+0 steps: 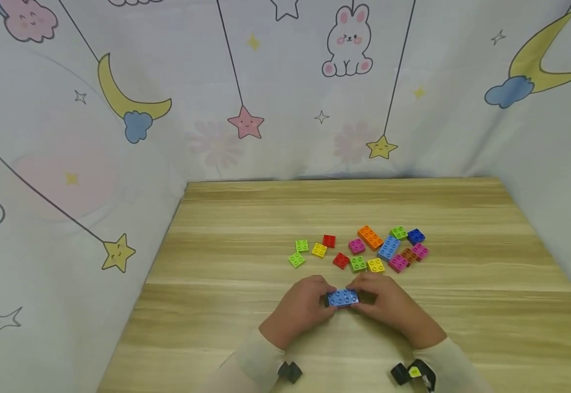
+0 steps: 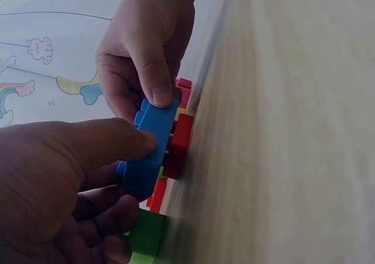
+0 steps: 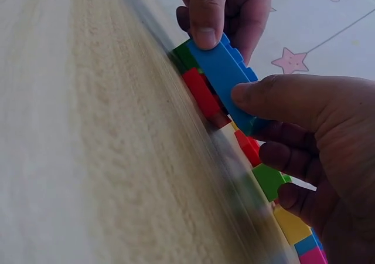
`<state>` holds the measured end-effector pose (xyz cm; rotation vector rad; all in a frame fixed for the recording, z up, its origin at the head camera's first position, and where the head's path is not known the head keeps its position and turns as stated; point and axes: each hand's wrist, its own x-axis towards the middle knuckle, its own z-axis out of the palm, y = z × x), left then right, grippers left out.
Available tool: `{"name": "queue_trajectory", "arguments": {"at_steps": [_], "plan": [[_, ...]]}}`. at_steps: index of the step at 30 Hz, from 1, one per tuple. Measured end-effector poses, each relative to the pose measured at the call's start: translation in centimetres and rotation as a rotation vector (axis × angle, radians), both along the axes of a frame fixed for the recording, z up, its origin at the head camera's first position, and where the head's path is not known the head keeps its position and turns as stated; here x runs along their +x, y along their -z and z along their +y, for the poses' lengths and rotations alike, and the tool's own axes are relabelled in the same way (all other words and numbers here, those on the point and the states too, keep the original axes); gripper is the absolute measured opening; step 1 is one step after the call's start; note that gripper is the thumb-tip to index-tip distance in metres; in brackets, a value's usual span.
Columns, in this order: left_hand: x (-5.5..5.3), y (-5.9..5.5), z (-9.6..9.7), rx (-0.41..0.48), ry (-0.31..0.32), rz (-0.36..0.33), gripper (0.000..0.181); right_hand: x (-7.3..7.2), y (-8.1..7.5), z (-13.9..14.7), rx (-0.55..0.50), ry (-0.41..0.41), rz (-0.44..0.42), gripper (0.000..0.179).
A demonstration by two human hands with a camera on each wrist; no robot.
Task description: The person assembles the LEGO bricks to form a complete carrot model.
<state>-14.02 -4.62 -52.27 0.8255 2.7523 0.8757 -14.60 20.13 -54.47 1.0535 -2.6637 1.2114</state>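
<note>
Blue oblong plastic brick (image 1: pixel 343 297): left hand (image 1: pixel 302 305) and right hand (image 1: pixel 388 307) pinch it, multicoloured plastic bricks (image 1: pixel 356 246) beyond it; seemingly a handling step, next calling for steadiness.

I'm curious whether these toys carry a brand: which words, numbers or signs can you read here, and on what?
None can be read.
Held blue brick: any lettering is too small.
Yellow patch on the right wrist strap: any mark is too small.
Backdrop: drawings, no writing visible.
</note>
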Motion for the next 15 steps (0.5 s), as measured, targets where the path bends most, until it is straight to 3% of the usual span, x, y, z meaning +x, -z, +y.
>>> {"name": "queue_trajectory", "arguments": {"at_steps": [9,15], "plan": [[-0.11,-0.10,0.04,0.016,0.021,0.009,0.033,0.17,-0.02,-0.14,0.027,0.057,-0.037,0.031],[-0.06,0.05,-0.15,0.057,0.017,0.035,0.031,0.40,0.17,-0.39,0.004,0.072,0.017,0.034]]}}
